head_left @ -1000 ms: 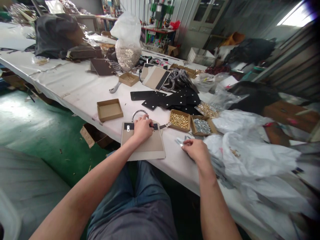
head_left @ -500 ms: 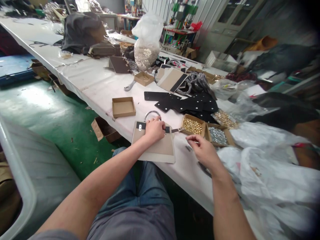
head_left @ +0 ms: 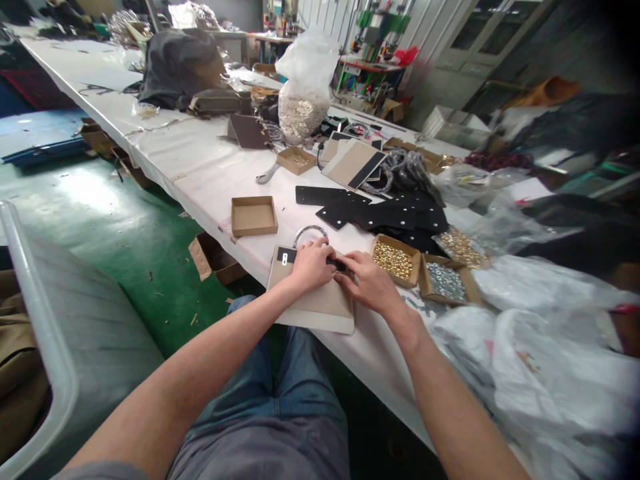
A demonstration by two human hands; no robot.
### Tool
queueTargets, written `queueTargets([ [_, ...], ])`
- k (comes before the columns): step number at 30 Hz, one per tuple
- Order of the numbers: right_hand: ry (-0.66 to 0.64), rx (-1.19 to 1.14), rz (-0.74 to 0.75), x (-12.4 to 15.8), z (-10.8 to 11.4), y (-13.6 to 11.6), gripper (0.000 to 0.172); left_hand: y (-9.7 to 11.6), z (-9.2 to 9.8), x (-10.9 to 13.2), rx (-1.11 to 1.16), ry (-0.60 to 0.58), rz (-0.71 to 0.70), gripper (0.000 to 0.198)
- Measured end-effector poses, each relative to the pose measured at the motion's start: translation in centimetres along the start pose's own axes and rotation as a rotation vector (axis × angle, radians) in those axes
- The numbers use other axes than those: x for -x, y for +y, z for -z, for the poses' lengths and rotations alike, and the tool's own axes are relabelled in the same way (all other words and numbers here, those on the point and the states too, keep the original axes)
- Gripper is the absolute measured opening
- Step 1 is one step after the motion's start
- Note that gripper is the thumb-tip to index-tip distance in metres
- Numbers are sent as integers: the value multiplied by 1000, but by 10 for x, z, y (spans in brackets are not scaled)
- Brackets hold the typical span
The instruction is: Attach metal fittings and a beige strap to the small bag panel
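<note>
A flat beige panel [head_left: 320,303] with a black strip along its top lies at the table's near edge. A small metal fitting [head_left: 285,259] shows at the strip's left end, and a curved grey handle [head_left: 311,231] rises behind the top edge. My left hand [head_left: 314,265] is closed over the black strip at the middle of the panel. Beside it, my right hand [head_left: 365,277] has its fingertips pinched together at the strip's right part. Whatever is between those fingertips is hidden.
Right of the panel are a box of gold-coloured rivets [head_left: 395,260] and a box of silver-coloured pieces [head_left: 445,280]. A shallow cardboard box [head_left: 254,217] sits behind to the left. Black studded strips [head_left: 385,212] lie farther back. Plastic bags [head_left: 540,360] crowd the right side.
My right hand has moved left from beside the rivet box onto the panel's black strip, meeting my left hand. My left hand stays on the panel. The view has shifted slightly.
</note>
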State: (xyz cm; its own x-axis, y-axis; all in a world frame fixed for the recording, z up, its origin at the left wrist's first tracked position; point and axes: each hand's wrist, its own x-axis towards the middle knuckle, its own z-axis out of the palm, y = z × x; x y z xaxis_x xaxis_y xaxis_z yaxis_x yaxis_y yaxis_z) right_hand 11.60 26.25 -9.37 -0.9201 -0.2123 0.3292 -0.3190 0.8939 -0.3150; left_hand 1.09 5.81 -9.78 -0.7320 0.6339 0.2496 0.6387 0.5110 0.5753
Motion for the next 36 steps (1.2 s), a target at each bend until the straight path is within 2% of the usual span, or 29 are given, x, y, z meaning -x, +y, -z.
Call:
queueTargets([
  [4, 25, 0, 26, 1, -1, 6, 37, -11, -3, -4, 97, 12, 28, 28],
  [11, 57, 65, 36, 9, -6, 0, 37, -12, -13, -4, 97, -6, -4, 27],
  [16, 58, 32, 24, 10, -15, 5, 40, -14, -8, -2, 84, -45, -55, 28],
  [20, 12, 52, 29, 9, -17, 7, 39, -11, -5, 2, 82, -26, -53, 25],
  [24, 38, 76, 23, 10, -21, 4, 38, -12, -5, 3, 94, -25, -59, 23],
  [30, 80, 61, 30, 11, -27, 1, 35, -19, 1, -2, 108, -128, -104, 32],
  [36, 80, 43, 33, 11, -27, 4, 34, -12, 7, 1, 65, -140, -93, 31],
])
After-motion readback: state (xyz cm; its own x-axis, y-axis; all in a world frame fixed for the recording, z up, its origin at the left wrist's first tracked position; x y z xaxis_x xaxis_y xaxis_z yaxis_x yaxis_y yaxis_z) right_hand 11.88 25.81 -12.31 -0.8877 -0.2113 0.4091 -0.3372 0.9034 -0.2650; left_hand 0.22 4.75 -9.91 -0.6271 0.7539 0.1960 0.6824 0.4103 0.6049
